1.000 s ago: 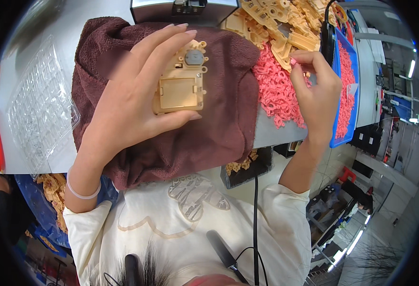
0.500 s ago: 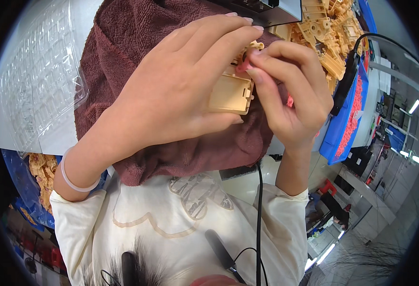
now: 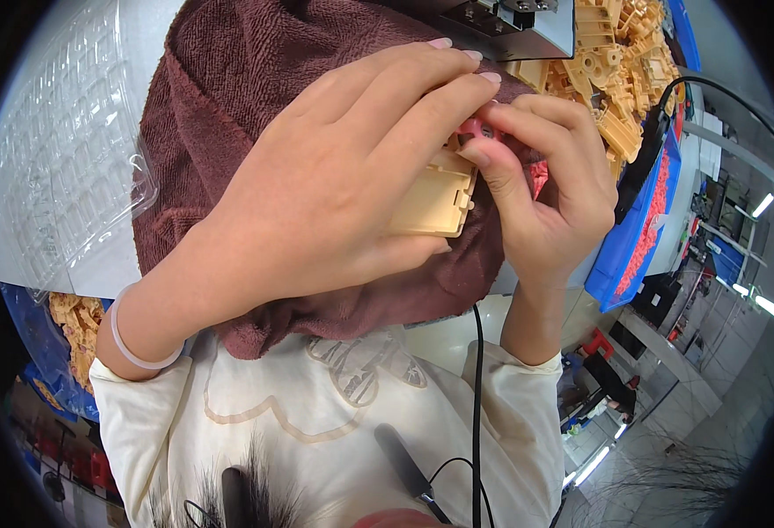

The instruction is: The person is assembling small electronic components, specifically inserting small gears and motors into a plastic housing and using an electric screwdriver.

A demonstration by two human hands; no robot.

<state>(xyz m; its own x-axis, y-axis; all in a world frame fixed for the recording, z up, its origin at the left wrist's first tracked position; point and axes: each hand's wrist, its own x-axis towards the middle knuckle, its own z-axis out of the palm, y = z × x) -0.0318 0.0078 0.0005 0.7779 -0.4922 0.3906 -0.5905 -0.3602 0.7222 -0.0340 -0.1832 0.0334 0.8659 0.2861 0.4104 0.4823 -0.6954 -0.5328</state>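
My left hand (image 3: 343,167) is wrapped round a pale yellow plastic housing (image 3: 431,204), its back covering much of the part. Thumb below and fingers above, it keeps the housing over a maroon towel (image 3: 220,114). Between the thumb and index finger of my right hand (image 3: 550,176) is a small pink plastic piece (image 3: 479,132), at the housing's upper right end. My fingers hide where the two parts meet. More pink pieces (image 3: 539,176) show inside the curled right palm.
Yellow plastic parts (image 3: 611,70) are heaped at the far right, beside a metal-sided device (image 3: 528,35). A blue bin (image 3: 638,238) of pink pieces stands right. Clear plastic trays (image 3: 70,150) lie left, above a bag of yellow parts (image 3: 77,334). A black cable (image 3: 477,405) hangs in front of me.
The housing has shifted slightly down in view, along with both hands. The pink piece has turned and moved a little right, now showing its rounded end.
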